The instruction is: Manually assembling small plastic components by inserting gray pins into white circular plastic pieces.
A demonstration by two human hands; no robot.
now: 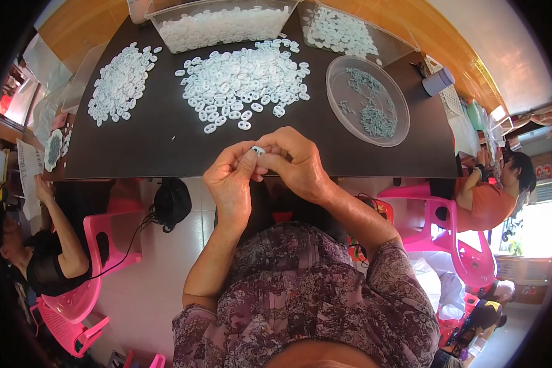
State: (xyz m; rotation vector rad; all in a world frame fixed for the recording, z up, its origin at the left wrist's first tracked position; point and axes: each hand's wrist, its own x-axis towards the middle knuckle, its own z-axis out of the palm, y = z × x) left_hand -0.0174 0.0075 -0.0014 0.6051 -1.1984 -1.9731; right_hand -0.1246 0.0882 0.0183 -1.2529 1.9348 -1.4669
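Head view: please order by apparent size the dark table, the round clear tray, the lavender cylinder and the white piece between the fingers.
1. Dark table
2. Round clear tray
3. Lavender cylinder
4. White piece, partly covered, yet clearly smallest

smooth plastic ovals (245,80), glossy plastic dish (400,104), smooth tabletop (165,147), matt cloth shirt (300,276)

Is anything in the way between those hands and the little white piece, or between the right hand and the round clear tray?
Nothing visible: the left hand and right hand meet at the white piece, and only tabletop separates the right hand from the clear tray.
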